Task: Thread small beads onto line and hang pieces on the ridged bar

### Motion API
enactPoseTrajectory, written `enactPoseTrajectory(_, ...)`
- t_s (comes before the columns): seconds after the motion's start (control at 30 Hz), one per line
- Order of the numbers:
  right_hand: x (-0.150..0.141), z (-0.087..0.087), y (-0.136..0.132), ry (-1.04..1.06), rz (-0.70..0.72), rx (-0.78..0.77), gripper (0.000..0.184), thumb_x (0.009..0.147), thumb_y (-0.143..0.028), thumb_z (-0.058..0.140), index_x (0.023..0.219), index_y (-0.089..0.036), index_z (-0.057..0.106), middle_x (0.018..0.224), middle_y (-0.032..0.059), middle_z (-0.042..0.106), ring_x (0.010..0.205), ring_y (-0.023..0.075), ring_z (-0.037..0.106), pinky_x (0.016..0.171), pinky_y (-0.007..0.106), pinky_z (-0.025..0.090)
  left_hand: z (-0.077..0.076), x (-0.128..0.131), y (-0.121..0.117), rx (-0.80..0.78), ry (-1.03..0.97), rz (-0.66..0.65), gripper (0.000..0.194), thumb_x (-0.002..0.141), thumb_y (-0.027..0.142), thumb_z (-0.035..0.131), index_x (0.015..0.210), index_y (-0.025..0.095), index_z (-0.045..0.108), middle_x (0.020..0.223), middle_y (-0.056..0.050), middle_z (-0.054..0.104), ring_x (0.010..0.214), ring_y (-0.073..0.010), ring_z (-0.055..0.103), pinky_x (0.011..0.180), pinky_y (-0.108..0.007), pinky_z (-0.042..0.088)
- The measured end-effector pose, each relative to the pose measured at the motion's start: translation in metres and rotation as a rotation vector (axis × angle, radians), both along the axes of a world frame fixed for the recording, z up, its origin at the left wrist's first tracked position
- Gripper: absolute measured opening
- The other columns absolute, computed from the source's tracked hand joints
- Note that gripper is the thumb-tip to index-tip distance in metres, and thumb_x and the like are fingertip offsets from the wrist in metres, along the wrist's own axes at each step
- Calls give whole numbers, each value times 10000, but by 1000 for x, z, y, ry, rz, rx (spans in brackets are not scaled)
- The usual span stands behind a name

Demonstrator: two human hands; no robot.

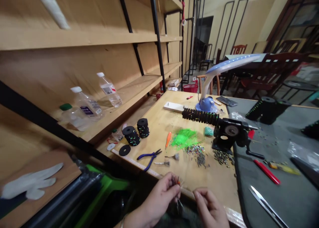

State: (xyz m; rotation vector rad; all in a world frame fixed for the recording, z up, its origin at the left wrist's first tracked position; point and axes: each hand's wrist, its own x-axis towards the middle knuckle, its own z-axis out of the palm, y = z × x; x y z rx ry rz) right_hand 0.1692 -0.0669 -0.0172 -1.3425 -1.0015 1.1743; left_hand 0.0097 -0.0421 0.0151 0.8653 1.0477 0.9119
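Note:
At the table's near edge, my left hand (161, 198) is closed, thumb against fingers, on a small bundle of dark, thin pieces (178, 206) with an orange bit near the fingertips. The bundle's exact kind is too small to tell. To its right, my right hand (210, 208) is pinched shut; whatever lies between its fingertips does not show. Just beyond the hands lie two small pieces with grey brush-like ends (175, 156) and blue-handled pliers (149, 157). Farther in are an orange float-shaped piece (168, 139), bright green fibres (184, 138) and small multicoloured beads (195, 150).
A black hand-cranked winder (230, 131) carries a ribbed black roll (200, 116). Behind it stands a blue desk lamp (206, 105). Black spools (131, 135) sit at left. Tweezers (266, 204) and a red tool (266, 172) lie on the grey mat (249, 161). Shelves with bottles (109, 90) line the left.

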Motion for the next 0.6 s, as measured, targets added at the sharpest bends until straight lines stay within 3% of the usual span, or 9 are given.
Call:
enactPoseTrajectory(0.23, -2, -20, -19, 79, 66, -101, 400, 746, -564, 671, 717, -165, 661, 495, -58, 436, 436, 95, 330, 413, 210, 284, -19, 16, -24, -18, 62, -29, 269, 765, 385, 672, 782, 165, 519, 697, 23, 521, 653, -116, 480, 624, -243, 377)
enactPoseTrajectory(0.43, -2, -20, -22, 97, 108, -170, 435, 705, -586, 690, 740, -153, 681, 470, -62, 431, 414, 94, 338, 410, 216, 250, -21, 18, -30, 32, 157, -78, 187, 768, 287, 658, 748, 167, 516, 716, 12, 535, 727, -138, 497, 721, -271, 405)
enactPoseTrajectory(0.6, -4, -20, -22, 115, 106, -149, 438, 697, -584, 706, 691, -149, 653, 501, -48, 489, 441, 96, 392, 434, 212, 301, -27, 20, -34, 6, 164, -89, 239, 782, 351, 644, 760, 172, 487, 689, 32, 504, 609, -100, 463, 582, -231, 407)
